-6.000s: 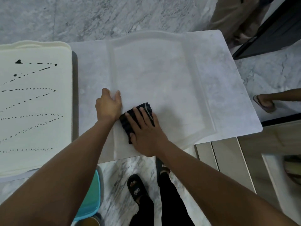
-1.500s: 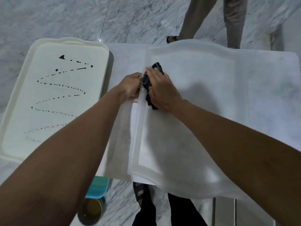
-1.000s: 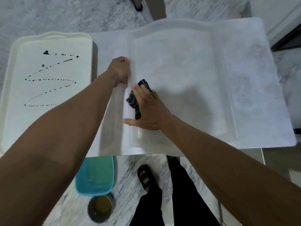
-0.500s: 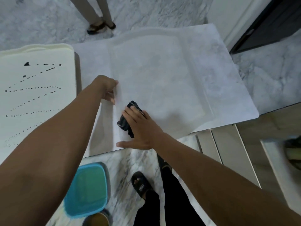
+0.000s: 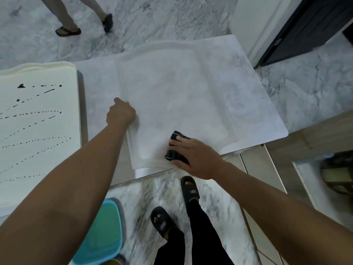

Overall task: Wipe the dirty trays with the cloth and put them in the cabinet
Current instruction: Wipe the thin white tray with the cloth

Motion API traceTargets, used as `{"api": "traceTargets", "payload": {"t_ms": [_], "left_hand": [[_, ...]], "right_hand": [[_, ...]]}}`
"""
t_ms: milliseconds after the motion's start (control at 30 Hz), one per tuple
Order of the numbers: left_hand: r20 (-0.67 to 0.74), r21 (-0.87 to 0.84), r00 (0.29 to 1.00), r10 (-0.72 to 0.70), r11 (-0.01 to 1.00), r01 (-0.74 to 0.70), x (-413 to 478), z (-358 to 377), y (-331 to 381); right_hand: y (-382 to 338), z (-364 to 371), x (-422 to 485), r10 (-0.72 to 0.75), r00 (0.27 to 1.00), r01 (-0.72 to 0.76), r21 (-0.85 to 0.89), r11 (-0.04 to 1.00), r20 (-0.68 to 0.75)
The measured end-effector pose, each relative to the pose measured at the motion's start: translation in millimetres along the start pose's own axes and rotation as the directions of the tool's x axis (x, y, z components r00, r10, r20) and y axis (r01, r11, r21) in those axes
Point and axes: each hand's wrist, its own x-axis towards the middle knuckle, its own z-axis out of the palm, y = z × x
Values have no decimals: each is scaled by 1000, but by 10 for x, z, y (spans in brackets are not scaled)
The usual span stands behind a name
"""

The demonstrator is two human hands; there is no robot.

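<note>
A pale marbled tray (image 5: pixel 181 96) lies on the grey table (image 5: pixel 99 88) in front of me. My right hand (image 5: pixel 193 155) presses a dark cloth (image 5: pixel 174 148) flat onto the tray's near edge. My left hand (image 5: pixel 120 113) rests on the tray's left rim with fingers curled over it. At the left, a cream tray (image 5: pixel 38 127) shows dotted dark lines and drips across its surface.
A teal lidded container (image 5: pixel 103 234) sits on the marble floor by my feet (image 5: pixel 162 220). Another person's legs and sandals (image 5: pixel 66 30) stand beyond the table. A dark door (image 5: pixel 305 29) is at the top right, and a low cabinet surface (image 5: pixel 277 169) at the right.
My right hand has slid the cloth to the right along the tray's near edge. My left hand stays on the left rim. The camera view has shifted a little.
</note>
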Motion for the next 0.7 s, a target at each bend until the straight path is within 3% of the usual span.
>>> {"api": "traceTargets", "payload": {"t_ms": [233, 433, 700], "left_hand": [[-11, 23, 1000, 2, 1000, -1, -50, 9, 15], [-20, 37, 1000, -3, 999, 4, -34, 17, 9], [-16, 79, 1000, -12, 997, 13, 14, 30, 15]], "right_hand": [[444, -273, -224, 79, 996, -76, -92, 993, 34], [750, -497, -423, 256, 966, -257, -64, 964, -26], [900, -555, -499, 216, 976, -217, -103, 971, -22]]}}
